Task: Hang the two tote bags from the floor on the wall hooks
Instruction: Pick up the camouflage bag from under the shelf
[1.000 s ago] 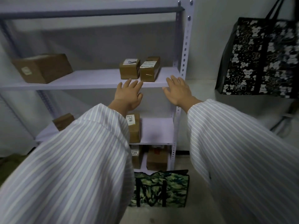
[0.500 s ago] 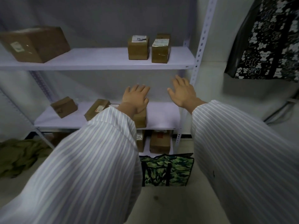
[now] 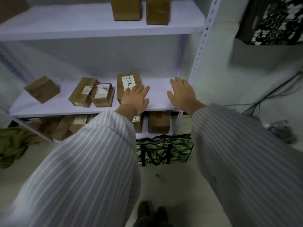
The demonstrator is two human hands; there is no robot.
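Observation:
A green camouflage tote bag [image 3: 178, 149] with black straps stands upright on the floor, leaning against the foot of the shelving rack. A black tote bag with white print [image 3: 273, 22] hangs on the wall at the upper right; its hook is out of frame. My left hand [image 3: 135, 99] and my right hand [image 3: 182, 94] reach forward with fingers spread, both empty, at the height of the middle shelf and well above the camouflage bag. Striped sleeves cover both arms.
A white metal shelving rack [image 3: 199, 51] holds several cardboard boxes [image 3: 83, 94] on each level. An olive cloth [image 3: 11, 146] lies on the floor at left. Dark cables [image 3: 268, 97] and a crumpled bundle [image 3: 282, 130] lie at right. My shoes [image 3: 150, 212] show at the bottom.
The view has tilted downward: the shelves and hanging bag slid up in frame, and the camouflage bag and floor came closer. Both hands stayed open while lowering toward the middle shelf.

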